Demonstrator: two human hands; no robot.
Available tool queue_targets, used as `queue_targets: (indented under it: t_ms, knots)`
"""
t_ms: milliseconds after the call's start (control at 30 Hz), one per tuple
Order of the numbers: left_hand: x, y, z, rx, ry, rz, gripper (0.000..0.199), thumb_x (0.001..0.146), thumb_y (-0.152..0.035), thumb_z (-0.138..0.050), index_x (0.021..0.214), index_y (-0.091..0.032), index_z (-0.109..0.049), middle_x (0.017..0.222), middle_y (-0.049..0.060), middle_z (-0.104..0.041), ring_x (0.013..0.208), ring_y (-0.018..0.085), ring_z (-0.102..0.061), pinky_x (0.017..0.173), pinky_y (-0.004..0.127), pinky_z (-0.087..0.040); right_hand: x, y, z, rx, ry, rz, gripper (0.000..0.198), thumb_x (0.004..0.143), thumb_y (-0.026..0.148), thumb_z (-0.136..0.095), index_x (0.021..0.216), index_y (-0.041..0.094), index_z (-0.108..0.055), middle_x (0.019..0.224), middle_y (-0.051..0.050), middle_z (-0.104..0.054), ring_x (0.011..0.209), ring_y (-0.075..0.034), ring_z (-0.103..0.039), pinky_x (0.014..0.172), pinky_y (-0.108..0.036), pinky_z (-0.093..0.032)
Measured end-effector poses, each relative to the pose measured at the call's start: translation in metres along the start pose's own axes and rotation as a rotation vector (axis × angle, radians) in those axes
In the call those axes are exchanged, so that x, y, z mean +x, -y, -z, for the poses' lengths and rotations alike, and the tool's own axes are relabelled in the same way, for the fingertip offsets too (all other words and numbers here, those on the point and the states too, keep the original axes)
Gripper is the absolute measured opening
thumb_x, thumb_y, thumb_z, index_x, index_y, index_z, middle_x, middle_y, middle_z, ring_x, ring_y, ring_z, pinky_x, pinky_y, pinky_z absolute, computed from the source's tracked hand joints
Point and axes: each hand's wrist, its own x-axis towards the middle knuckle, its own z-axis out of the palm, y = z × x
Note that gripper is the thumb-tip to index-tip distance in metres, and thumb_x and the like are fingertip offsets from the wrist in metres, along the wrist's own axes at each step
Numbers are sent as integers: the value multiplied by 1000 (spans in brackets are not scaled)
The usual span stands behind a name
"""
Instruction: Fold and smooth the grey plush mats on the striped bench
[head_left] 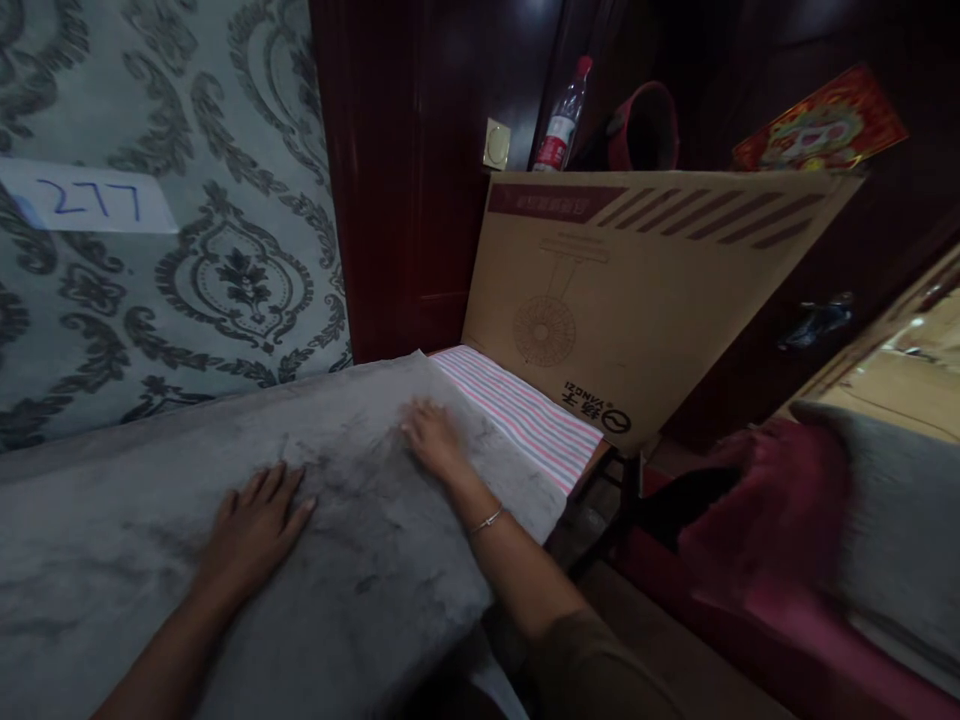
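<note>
Grey plush cloth (pixel 390 575) spreads to the left of the cardboard box (pixel 637 290), which we take as our landmark. Farthest left of this box, we see a paper label (pixel 94 197) on the patterned wall (pixel 247 270), at a height where, we suppose, its number can be read easily. Next comes the left hand (pixel 259 515), palm down with fingers spread; it grasps nothing, and this flat pose seems to share the pressure over the cloth. Nearer to the box, the right hand (pixel 433 435) is blurred, but we see it also unclenched and holding nothing; it appears to rest on the cloth, perhaps because a flat palm does not pinch the fabric. Just beside the box's lower edge, a striped cloth (pixel 525 405) lies partly under the grey one, probably as a lower cover. The box itself stands on edge, maybe to save room.

About the grey cloth's look: left of the box it is broad and smooth, with darker, brushed-looking patches around both hands; toward the box it narrows to a corner beside the stripes.
</note>
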Motion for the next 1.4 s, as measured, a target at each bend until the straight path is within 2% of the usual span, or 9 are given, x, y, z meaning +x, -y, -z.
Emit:
queue_targets:
  t_ms: [100,167,467,667,800,967,1200,1300,1400]
  knots:
    - [1,0,-1,3,-12,-6,71,92,-47,-23,151,-11,-40,160,15,-33,149,34,-27,117,57,-25,-3,-29,9,-81,27,-253,59,104,47,-30,156,19,-30,165,-13,-23,152,-29,-17,119,-54,-16]
    - [3,2,-5,1,-24,-5,72,92,-48,-22,150,-11,-41,159,15,-34,148,35,-28,117,58,-26,-8,-46,8,-139,99,-296,63,103,51,-31,157,20,-28,166,-13,-20,153,-29,-15,119,-54,-15]
    - [3,6,-8,-31,-41,-26,69,93,-49,-24,151,-16,-41,159,15,-34,148,36,-27,117,59,-25,-39,-68,5,-200,179,-139,59,103,54,-26,157,31,-29,166,-3,-22,153,-31,-13,119,-59,-9]
    - [-3,-2,-3,-67,-50,-15,61,95,-44,-30,148,-20,-45,158,15,-36,149,35,-27,117,59,-25,-42,-61,11,-200,261,-154,58,103,53,-23,157,33,-28,167,-2,-19,153,-32,-11,118,-61,-9]
    - [-6,-4,0,-94,-54,-6,58,95,-42,-34,147,-20,-47,158,15,-36,149,34,-27,117,59,-25,-20,-34,9,-146,289,-107,58,103,51,-22,157,30,-28,166,-6,-20,152,-31,-15,117,-60,-15]
    - [-9,-6,1,-102,-23,11,60,95,-43,-32,148,-17,-45,160,16,-34,150,33,-25,119,56,-22,9,-4,-8,-131,239,-45,57,103,49,-24,157,31,-26,168,-3,-14,154,-28,-9,118,-58,-15]
    - [-13,-7,0,-134,-67,28,61,95,-43,-35,147,-12,-46,158,18,-36,149,33,-27,120,56,-22,16,-11,-32,-178,273,-50,61,101,57,-24,157,34,-27,167,-2,-17,153,-30,-11,118,-59,-11]
    - [-14,-18,2,-145,-71,-28,65,95,-46,-35,149,-11,-41,160,18,-32,150,32,-26,121,53,-19,16,-13,-32,-175,282,-47,60,101,56,-23,157,34,-27,167,-2,-16,153,-31,-11,118,-59,-11]
    - [-11,-41,5,-158,-27,-176,71,94,-51,-39,153,-11,-33,163,17,-25,152,30,-21,124,52,-13,16,-13,-32,-178,289,-42,61,102,55,-23,157,32,-27,168,-3,-16,153,-32,-10,117,-59,-12]
